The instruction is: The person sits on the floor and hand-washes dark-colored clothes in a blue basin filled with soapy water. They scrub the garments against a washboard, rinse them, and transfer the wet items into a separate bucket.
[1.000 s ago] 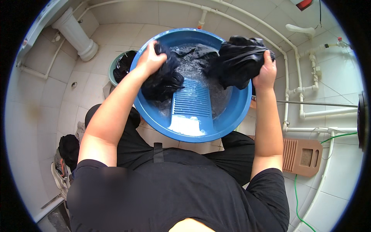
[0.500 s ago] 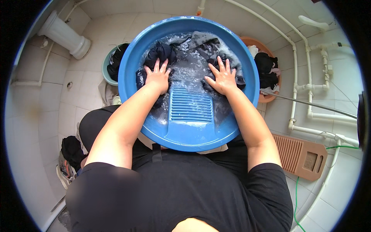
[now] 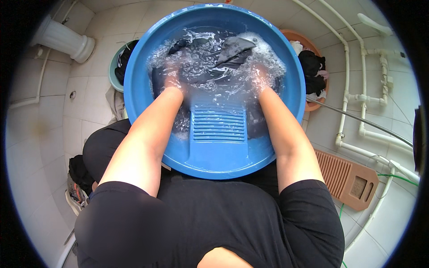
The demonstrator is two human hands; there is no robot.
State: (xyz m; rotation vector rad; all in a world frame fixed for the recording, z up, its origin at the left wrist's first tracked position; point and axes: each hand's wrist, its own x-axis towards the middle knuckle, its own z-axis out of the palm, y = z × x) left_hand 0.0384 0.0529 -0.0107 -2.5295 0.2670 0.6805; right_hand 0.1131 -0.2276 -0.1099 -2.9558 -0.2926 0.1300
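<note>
A large round blue basin (image 3: 219, 161) with a built-in ribbed washboard (image 3: 218, 126) stands in front of me, holding sudsy water and dark clothes (image 3: 234, 51). My left hand (image 3: 173, 73) is plunged into the water among the dark cloth on the left, its fingers hidden by splash and foam. On the right side my right hand (image 3: 259, 78) is likewise under the surface, blurred by churning water and bubbles. Whether either hand grips cloth cannot be made out. A dark grey piece of fabric rises above the water between and beyond the hands.
An orange tub of clothes (image 3: 304, 38) stands right of the basin, a pale green tub with dark cloth (image 3: 115, 71) on the left. A brown washboard (image 3: 346, 181) leans by white pipes (image 3: 343, 89) at right. Shoes (image 3: 73, 196) lie at lower left; a white column (image 3: 67, 42) is at upper left.
Both hands, spread on top of the wet clothes before, have pushed down under the water. Foam and splashes have risen around them, and the cloth has shifted.
</note>
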